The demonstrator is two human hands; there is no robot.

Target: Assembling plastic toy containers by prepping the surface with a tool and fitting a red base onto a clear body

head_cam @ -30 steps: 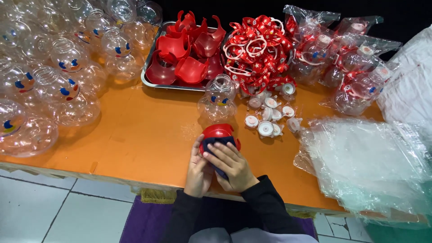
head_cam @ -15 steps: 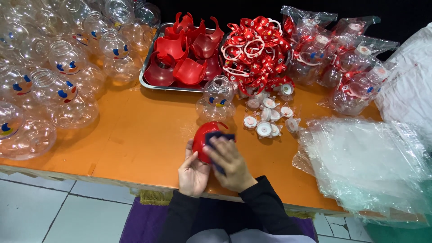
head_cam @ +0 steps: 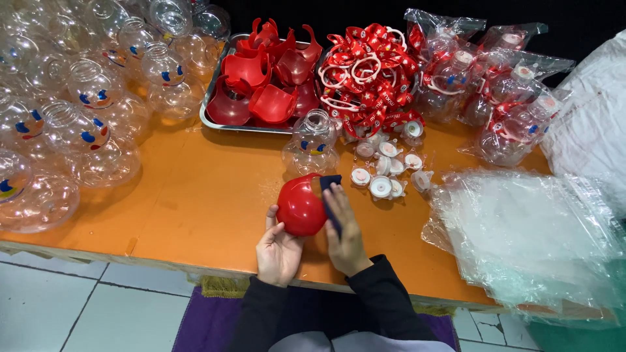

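At the near edge of the orange table [head_cam: 195,215], the left hand [head_cam: 279,251] cups a glossy red dome [head_cam: 301,208] from below, fingers spread under its curve, while the right hand [head_cam: 345,238] presses a dark blue cloth [head_cam: 329,195] flat against the dome's right side, fingers extended over it. The dome sits just above the tabletop, between the two hands.

The dome looks to be thin moulded plastic: light, stiff and smooth enough to slip, so the open cupping hold from beneath suits it better than a pinch. Its shine suggests that it would mark or scuff easily. The cloth is soft and folds around the curve.

Just beyond the dome stands a clear bottle [head_cam: 312,143] with a painted face, and to its right lie small white caps [head_cam: 385,163]. Further back, a metal tray [head_cam: 212,111] holds more red shells [head_cam: 261,85], beside a heap of red ribbons [head_cam: 368,72]. Clear bottles [head_cam: 85,124] crowd the left; bagged bottles [head_cam: 502,98] and a stack of clear bags [head_cam: 528,234] occupy the right.

Hidden: the dome's underside and any opening in it, most of the cloth beneath the right fingers, and the left fingertips behind the dome. The bottle pile is cut off at the left edge, and the contents of the bagged sets are hard to make out.
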